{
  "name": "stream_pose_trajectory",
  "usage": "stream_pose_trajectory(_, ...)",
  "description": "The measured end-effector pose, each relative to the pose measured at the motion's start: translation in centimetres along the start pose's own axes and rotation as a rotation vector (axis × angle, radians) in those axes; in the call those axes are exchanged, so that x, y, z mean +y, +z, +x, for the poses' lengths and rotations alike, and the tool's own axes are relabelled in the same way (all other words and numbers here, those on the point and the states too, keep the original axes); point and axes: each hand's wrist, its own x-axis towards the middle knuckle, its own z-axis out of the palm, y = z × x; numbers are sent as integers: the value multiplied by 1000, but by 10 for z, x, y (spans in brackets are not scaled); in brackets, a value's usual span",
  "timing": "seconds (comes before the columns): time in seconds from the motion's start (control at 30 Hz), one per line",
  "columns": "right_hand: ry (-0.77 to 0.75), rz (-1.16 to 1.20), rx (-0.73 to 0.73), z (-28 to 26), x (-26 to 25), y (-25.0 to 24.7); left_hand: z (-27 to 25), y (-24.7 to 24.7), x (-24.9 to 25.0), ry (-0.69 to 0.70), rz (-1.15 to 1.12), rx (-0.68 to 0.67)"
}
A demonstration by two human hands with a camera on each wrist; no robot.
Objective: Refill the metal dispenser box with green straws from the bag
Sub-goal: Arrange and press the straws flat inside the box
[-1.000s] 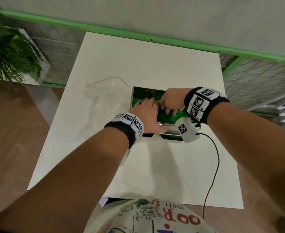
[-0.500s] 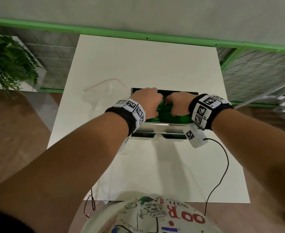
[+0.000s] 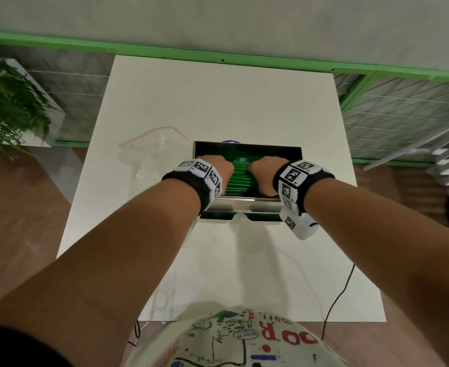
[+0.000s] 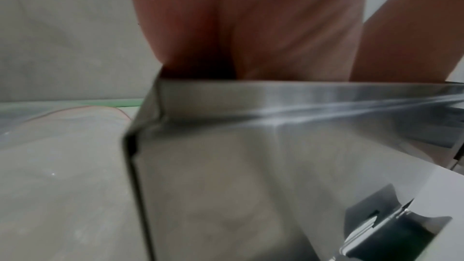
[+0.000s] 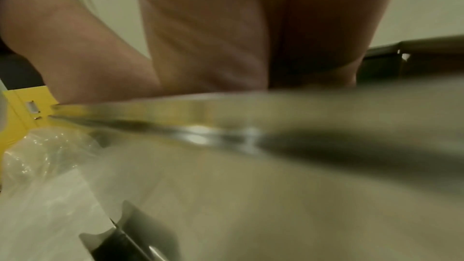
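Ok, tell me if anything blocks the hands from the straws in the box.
Nothing visible does. The box is open on top, and both the left hand and right hand already reach inside onto the green straws. The bag lies aside, left of the box.

White table (image 3: 218, 107), potted plant (image 3: 6, 107) at left, green railing (image 3: 244, 58) behind

You have one metal dispenser box (image 3: 247, 201) on one white table (image 3: 218, 102), one clear bag (image 3: 149, 160) just left of the box, green straws (image 3: 237, 181) too many to count, one potted plant (image 3: 6, 107).
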Motion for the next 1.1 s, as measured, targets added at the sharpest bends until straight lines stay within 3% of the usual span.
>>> stream_pose_trajectory(0.17, 5, 29, 80, 1, 3, 1, 0, -4, 2, 5, -33, 22)
stream_pose_trajectory(0.4, 33, 163, 270, -12, 16, -8, 0, -22, -6, -6, 43, 228)
stream_pose_trajectory(0.53, 8, 257, 325, -26, 22, -12, -1, -22, -8, 3, 45, 241)
stream_pose_trajectory(0.7, 0, 309, 590, -42, 7, -3, -2, -22, -10, -10, 43, 267)
stream_pose_trajectory(0.83, -41, 502, 515, -43, -2, 12, -3, -22, -7, -32, 103, 242)
stream_pose_trajectory(0.97, -153, 392, 752, -48, -6, 9, -1, -20, -5, -51, 97, 251)
stream_pose_trajectory(1.03, -208, 427, 681, -51, -14, 11, 2, -21, -4, -49, 91, 250)
stream_pose_trajectory(1.1, -207, 482, 415, -50, -21, 17, 4, -22, -3, -63, 67, 239)
